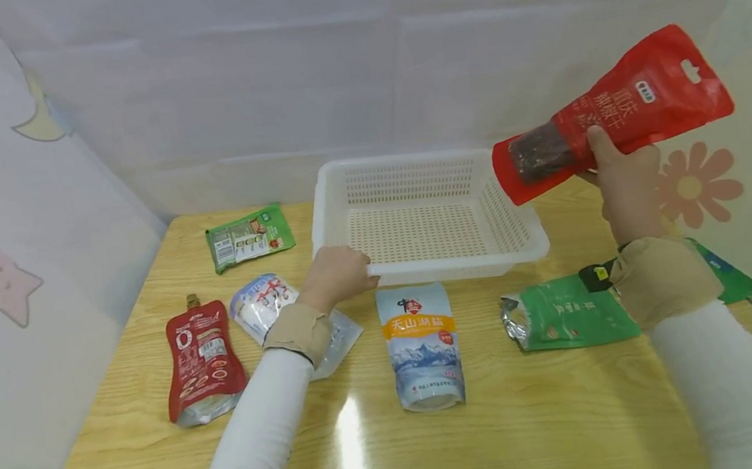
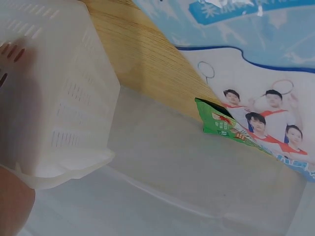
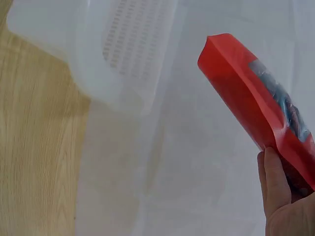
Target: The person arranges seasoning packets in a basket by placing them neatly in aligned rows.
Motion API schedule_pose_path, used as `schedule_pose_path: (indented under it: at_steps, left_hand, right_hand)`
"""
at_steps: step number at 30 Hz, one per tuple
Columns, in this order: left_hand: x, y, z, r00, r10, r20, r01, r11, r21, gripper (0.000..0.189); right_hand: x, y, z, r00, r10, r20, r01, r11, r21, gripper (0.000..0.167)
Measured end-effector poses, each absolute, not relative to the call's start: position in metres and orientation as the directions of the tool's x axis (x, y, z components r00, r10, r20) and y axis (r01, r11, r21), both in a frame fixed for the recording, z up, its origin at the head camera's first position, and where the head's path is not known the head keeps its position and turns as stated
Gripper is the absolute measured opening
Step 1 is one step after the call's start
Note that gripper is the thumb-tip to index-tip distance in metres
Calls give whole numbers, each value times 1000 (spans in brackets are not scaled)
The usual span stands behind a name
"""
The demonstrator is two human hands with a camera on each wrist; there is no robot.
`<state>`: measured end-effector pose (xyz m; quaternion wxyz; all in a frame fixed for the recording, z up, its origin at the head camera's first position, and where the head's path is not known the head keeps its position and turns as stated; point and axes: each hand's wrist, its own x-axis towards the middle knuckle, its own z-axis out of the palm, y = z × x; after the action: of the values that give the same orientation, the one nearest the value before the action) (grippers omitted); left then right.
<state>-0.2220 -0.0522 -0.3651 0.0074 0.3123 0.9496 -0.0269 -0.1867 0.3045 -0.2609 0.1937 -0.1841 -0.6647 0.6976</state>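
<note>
In the head view a red pouch point(image 1: 637, 96) with a clear window is held up by my right hand point(image 1: 628, 185), thumb across its front. The pouch's lower end overlaps the right rim of a white plastic basket point(image 1: 444, 264). My left hand point(image 1: 335, 273) grips the basket's near left rim. The right wrist view shows fingers point(image 3: 276, 177) against the red pouch point(image 3: 246, 88), apart from the basket point(image 3: 83, 59). Part of the left hand point(image 2: 15, 204) appears under the basket's rim in the left wrist view. Inside, the basket shows only its slotted floor.
Left of the basket lie a green packet point(image 1: 250, 238), a red spouted pouch point(image 1: 204, 363) and a white-blue bag point(image 1: 262, 301) partly behind the left wrist. A blue-orange pouch point(image 1: 422, 348) lies in front; a green pouch point(image 1: 563, 314) lies right. Paper walls point(image 1: 251, 95) enclose the table.
</note>
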Motion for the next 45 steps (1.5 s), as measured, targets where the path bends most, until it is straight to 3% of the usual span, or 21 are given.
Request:
schedule_pose_path:
  at_steps: [4,12,17,26,36,45]
  left_hand:
    - [-222,-53,-365,-803,595,-27,596,801,-55,34]
    - [-225,-53,-368,-798,602,18,602,798,-30,32]
    - [-225,-52,-370,-805,594,-4,594,804,-37,32]
    - [-222,-48,-367,-799,601,-10,601,799,-35,33]
    - [-222,-53,-370,-809,587,29,585,809,-56,34]
    - [-222,-53,-371,-807,589,27,588,807,-51,34]
  right_hand:
    - [-203,286,-275,-889,454,61,-65,7,-998,62]
    - [-221,254,-311,-915,399,64,130,441,-888,65]
    - [-231,245,-333,-931,365,9,183,486,-855,65]
    - [-241,255,-357,-922,379,78,165,569,-806,61]
    - [-247,252,-362,-925,356,133,169,699,-695,56]
    - [-246,249,-362,-925,355,136,184,730,-658,54]
